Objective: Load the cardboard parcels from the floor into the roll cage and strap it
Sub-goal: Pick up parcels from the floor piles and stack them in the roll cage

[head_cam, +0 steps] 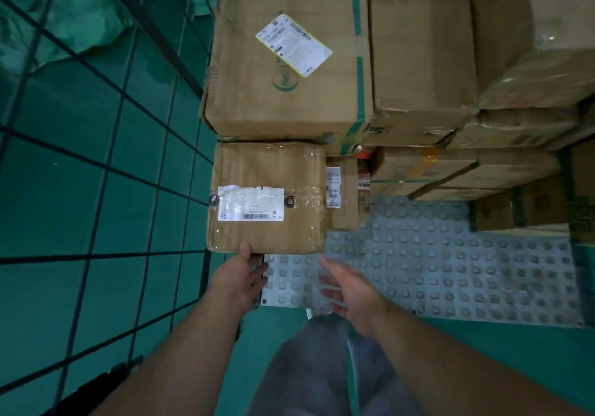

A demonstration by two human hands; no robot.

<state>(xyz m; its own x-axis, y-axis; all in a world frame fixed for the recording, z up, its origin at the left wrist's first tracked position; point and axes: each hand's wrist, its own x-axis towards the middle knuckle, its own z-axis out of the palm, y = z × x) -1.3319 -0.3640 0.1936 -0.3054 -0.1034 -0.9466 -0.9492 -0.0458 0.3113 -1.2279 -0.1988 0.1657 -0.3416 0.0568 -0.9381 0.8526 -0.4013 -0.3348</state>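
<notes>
The box (267, 196) sits at the near left of the cage (96, 163), on the bumpy grey base (450, 270); its left side is up against the wire wall and its far side is up against the big box (286, 64); this spot looks picked so that no gap is left and the load cannot slide about. More boxes (421, 61) are piled to the right and far back, packed close together; much of the near base is bare, so more may go there.

The left hand (240, 278) reaches forward to the near edge of the box; the thumb lies on top of that edge and the fingers curl below it, so it seems to grip the box, maybe to nudge it snug. The right hand (351, 296) hangs over the base, near the box's right corner but not touching it; its fingers are spread and loose, holding nothing; it is a bit blurred. Both arms stretch out long from the near side; no strap can be seen.
</notes>
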